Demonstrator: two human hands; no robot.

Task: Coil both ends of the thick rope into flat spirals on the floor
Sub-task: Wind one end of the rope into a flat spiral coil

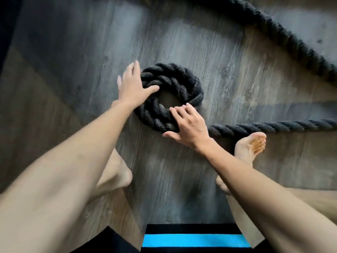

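A thick black twisted rope lies on the grey wood floor. One end is wound into a small flat coil (175, 84) of about two turns, with a gap of bare floor at its centre. My left hand (132, 84) rests with spread fingers on the coil's left side, the thumb reaching toward the centre. My right hand (187, 125) presses with straight fingers on the coil's lower right edge. From there the rope (273, 126) runs off to the right. Another stretch of rope (284, 39) curves across the upper right corner.
My bare feet flank the work: the left one (116, 172) below the coil, the right one (249, 147) just beneath the outgoing rope. A black mat with a blue stripe (195, 240) lies at the bottom edge. A dark surface borders the far left.
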